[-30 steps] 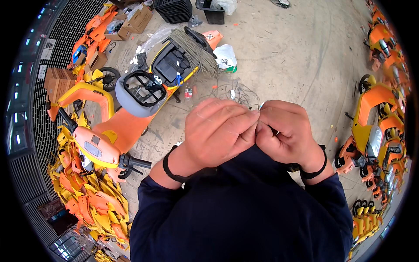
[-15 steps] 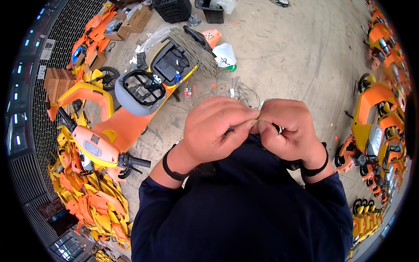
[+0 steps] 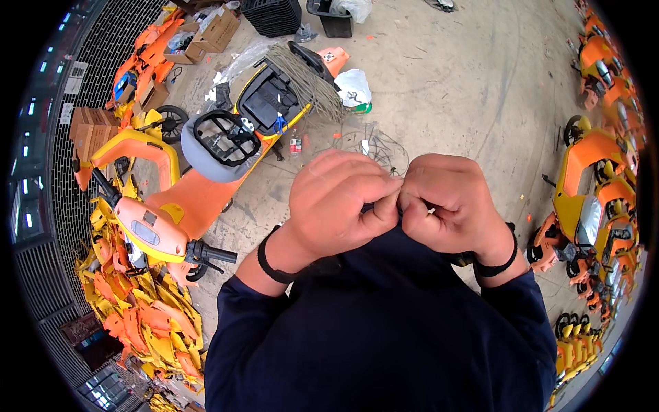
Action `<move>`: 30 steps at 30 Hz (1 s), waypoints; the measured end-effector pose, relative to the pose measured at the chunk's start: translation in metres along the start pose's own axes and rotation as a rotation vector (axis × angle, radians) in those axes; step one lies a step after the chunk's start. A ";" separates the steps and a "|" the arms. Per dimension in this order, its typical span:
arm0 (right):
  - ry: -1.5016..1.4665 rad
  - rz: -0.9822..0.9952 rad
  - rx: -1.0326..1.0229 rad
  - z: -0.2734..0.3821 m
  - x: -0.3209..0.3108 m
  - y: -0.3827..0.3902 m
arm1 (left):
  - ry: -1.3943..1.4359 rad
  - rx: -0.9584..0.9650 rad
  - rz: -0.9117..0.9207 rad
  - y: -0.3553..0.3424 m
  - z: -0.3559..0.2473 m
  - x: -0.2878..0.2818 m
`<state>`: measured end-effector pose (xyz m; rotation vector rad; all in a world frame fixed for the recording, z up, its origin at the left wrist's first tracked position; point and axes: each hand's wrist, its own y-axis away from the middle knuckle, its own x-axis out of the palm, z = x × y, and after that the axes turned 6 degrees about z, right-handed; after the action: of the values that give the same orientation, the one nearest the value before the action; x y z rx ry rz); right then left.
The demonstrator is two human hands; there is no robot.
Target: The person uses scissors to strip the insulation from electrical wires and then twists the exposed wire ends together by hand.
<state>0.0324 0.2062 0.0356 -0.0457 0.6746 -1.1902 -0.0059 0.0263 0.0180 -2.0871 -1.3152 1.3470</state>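
Note:
My left hand (image 3: 343,199) and my right hand (image 3: 446,202) meet at the fingertips above my dark top. Both are closed in pinches on something small and thin between them, too hidden to make out. A dark strap circles each wrist. Just beyond the hands, loose wires (image 3: 376,150) lie on the concrete floor (image 3: 473,82). To my left stands an orange and yellow scooter (image 3: 196,198) with its grey seat housing (image 3: 204,165) tilted open, a dark storage bin (image 3: 270,99) and a heap of cord (image 3: 314,89) on it.
Orange and yellow body panels (image 3: 147,316) are piled at the left, with cardboard boxes (image 3: 93,127) farther up. Black crates (image 3: 271,17), a black tub (image 3: 338,24) and a white bag (image 3: 353,89) sit ahead. Rows of scooters (image 3: 587,165) line the right side.
My hands are slightly higher than a second ago. Their fingertips shifted apart a little at half a second, showing a thin strand, and are now closer together again.

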 end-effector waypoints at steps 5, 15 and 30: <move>-0.058 -0.018 0.000 0.000 -0.002 0.000 | 0.141 -0.080 -0.004 0.001 0.002 -0.001; 0.022 -0.011 -0.017 -0.001 -0.002 -0.002 | 0.164 -0.033 0.025 -0.003 0.005 -0.003; -0.334 0.121 0.099 0.002 -0.012 0.002 | 0.667 -0.393 0.170 0.004 0.001 -0.005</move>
<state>0.0322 0.2169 0.0423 -0.1164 0.3205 -1.0660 -0.0050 0.0203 0.0174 -2.6228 -1.1728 0.3605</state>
